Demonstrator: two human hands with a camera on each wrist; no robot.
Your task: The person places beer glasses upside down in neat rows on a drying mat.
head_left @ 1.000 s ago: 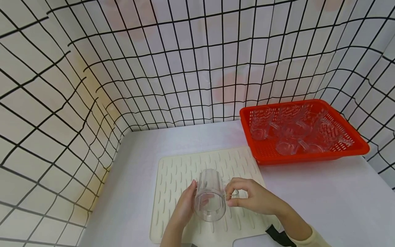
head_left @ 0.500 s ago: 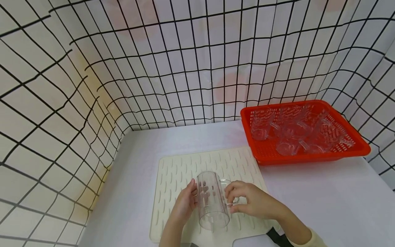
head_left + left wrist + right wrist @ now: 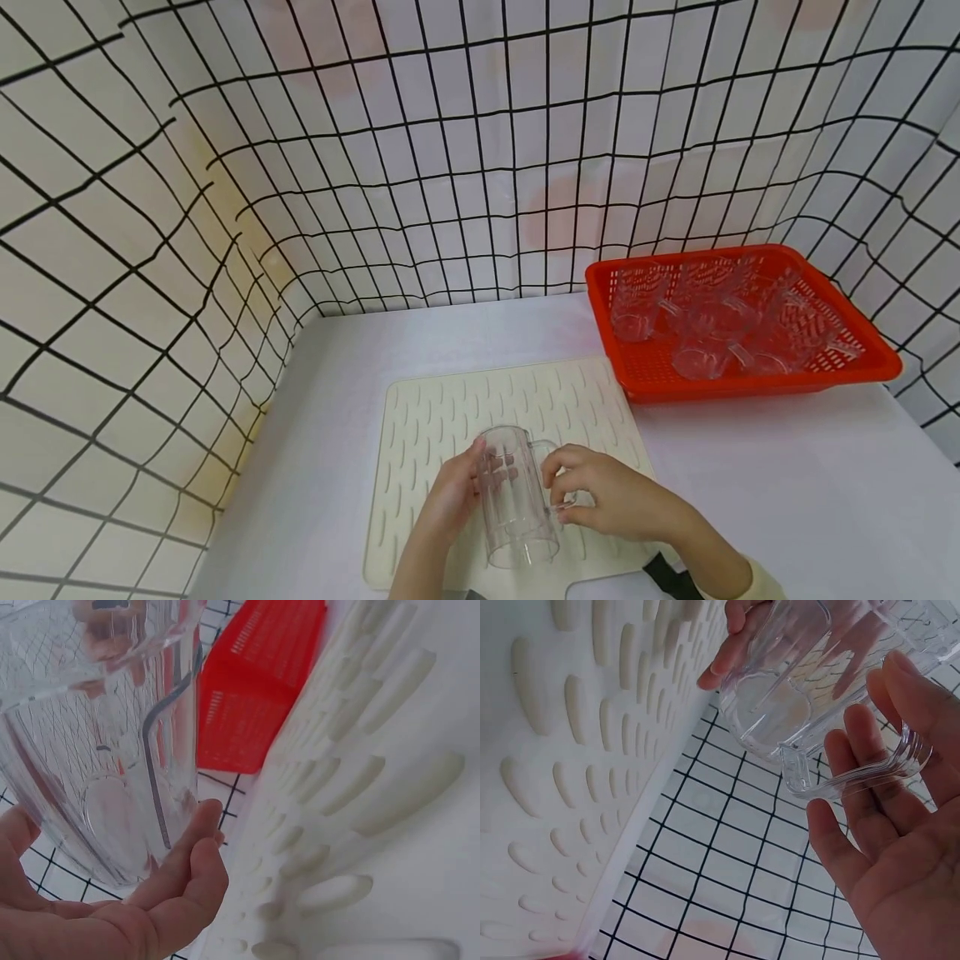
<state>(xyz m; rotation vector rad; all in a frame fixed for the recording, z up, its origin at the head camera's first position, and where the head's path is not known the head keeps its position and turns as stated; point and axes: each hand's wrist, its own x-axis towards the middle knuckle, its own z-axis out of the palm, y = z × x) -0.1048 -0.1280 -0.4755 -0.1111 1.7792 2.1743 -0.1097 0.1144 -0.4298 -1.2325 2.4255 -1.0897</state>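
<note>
A clear mug with a handle is held over the cream ribbed mat, its open mouth tipped toward me in the head view. My left hand grips the mug's far end from the left. In the left wrist view the fingers curl around the base of the mug. On the other side, my right hand holds the handle. The right wrist view has the fingers curled about the handle, with the thumb across from them.
At the back right stands a red basket with several clear mugs lying in it. A black wire grid closes off the back and both sides. White cloth covers the table around the mat.
The mug's near end has swung down toward me, so more of its side shows. Both hands have shifted slightly nearer, keeping their hold. The basket has stayed put.
</note>
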